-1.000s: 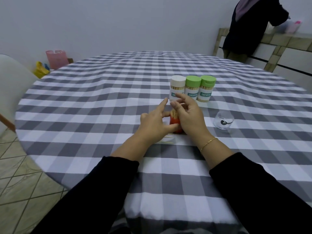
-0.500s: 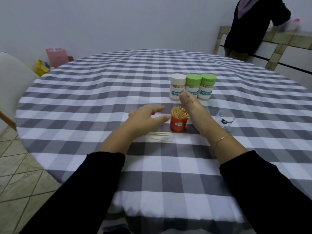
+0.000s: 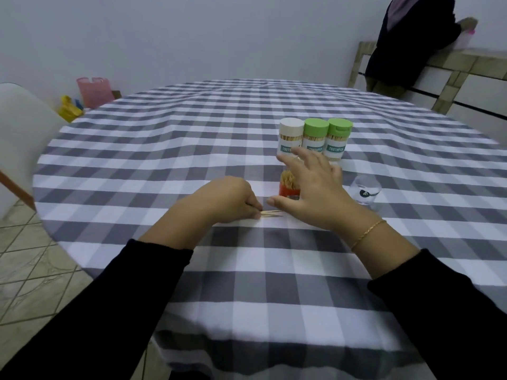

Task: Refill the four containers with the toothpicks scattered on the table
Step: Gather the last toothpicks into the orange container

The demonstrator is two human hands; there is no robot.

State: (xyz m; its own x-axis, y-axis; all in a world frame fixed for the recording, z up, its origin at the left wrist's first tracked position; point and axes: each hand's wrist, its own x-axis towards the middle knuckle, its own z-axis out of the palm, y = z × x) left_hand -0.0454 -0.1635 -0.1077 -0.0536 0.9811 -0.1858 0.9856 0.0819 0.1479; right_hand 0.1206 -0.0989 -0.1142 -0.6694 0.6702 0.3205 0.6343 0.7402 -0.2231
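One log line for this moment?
left hand: pinching loose toothpicks | right hand: open beside orange container | three containers capped

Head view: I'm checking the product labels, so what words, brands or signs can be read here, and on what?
"TOOTHPICK" on the teal band of the right green-lidded container.
"TOOTH..." on the white-lidded container, the rest hidden by the right hand.
"...OTHPICK" on the middle green-lidded container, partly hidden.
Dark mark on the clear lid: not readable.
Label on the orange container: too blurred.

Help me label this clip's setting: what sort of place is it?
Probably a home dining area: a round table under a grey-and-white checked tablecloth, a white chair beside it, a tiled floor, and a tiled counter where another person stands.
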